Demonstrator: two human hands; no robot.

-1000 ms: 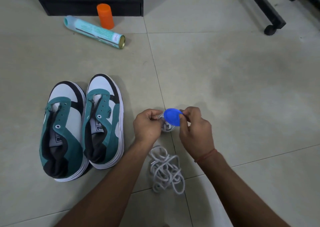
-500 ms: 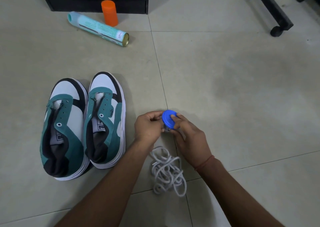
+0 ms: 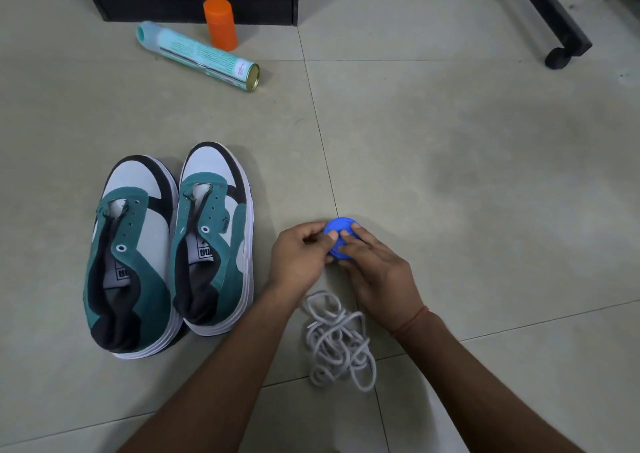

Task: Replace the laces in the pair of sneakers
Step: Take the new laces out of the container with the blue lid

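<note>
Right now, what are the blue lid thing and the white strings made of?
The blue lid, held by both hands, looks like matte moulded plastic: solid colour, ridged rim. The white laces look like woven fabric cord, probably cotton or polyester: they lie limp and tangled.

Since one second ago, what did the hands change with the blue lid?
The right hand turned the blue lid from tilted up, with a small container showing beneath it, down flat onto that spot, fingers now pressing on top. The left hand holds on beside it. The sneakers and white laces have not moved.
</note>
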